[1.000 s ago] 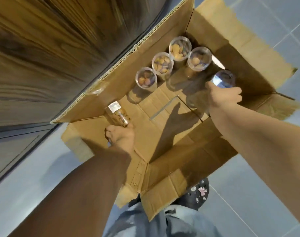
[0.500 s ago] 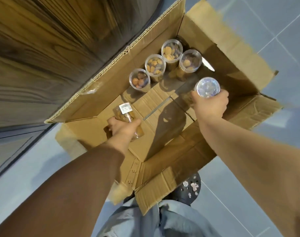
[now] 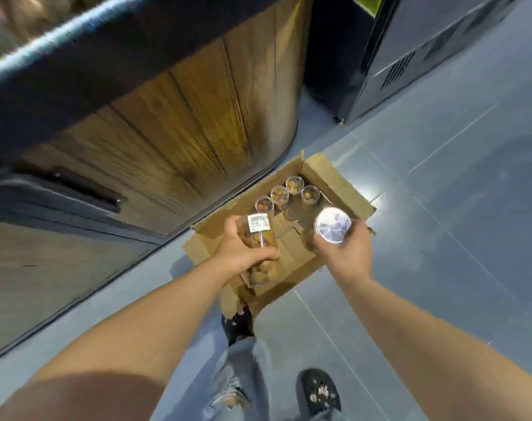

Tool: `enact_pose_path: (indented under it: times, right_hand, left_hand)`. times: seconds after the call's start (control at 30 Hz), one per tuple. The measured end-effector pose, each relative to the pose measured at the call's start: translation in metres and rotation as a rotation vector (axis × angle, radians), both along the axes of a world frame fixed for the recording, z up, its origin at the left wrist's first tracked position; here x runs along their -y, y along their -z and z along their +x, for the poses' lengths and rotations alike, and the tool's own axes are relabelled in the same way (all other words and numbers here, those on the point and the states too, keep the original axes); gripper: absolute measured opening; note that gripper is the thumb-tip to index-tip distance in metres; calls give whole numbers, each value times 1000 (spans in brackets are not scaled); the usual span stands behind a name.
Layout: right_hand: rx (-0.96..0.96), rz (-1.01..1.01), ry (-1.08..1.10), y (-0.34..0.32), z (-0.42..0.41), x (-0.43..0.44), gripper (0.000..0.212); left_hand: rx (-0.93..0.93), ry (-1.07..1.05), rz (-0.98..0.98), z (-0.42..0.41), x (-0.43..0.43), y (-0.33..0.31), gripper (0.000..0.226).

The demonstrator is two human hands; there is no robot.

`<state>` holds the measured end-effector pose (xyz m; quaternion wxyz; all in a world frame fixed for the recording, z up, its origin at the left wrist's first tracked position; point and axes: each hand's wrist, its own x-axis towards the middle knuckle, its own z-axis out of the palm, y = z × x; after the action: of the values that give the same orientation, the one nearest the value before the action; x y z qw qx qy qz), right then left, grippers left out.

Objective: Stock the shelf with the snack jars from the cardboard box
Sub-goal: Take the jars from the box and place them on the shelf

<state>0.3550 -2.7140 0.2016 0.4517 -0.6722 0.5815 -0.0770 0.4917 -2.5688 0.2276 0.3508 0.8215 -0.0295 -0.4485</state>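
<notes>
My left hand grips a clear snack jar with a white barcode label, tilted, above the near half of the open cardboard box. In my right hand is a second snack jar, held upright so its shiny clear lid faces me. Several more jars of brown snacks stand in a row at the box's far end. The shelf unit, with wooden panelling and a dark front edge, rises left of the box; its upper part is blurred.
The box sits on a grey tiled floor against the shelf's base. A dark cabinet stands at the back right. My jeans leg and dark shoes are just in front of the box.
Both hands have lifted their jars up out of the box, and my head has risen well above it. The shelf front and dark cabinet have come into view.
</notes>
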Motion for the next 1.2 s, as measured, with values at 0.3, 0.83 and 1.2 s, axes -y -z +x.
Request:
enact_pose_path:
  times: [0.3,0.83,1.2]
  right_hand:
    - [267,-31,-449,-223,-41,-60,56]
    - [516,-103,-1033,-415,64,-333,57]
    - [662,-154,-952,-496,169,-474,63]
  left_hand:
    - [238,-357,-157,-92,-95,-220,46]
    - [638,-493,-44,-38,-406,-431,63]
    - [875,-387,-72,75,-548,-531,69]
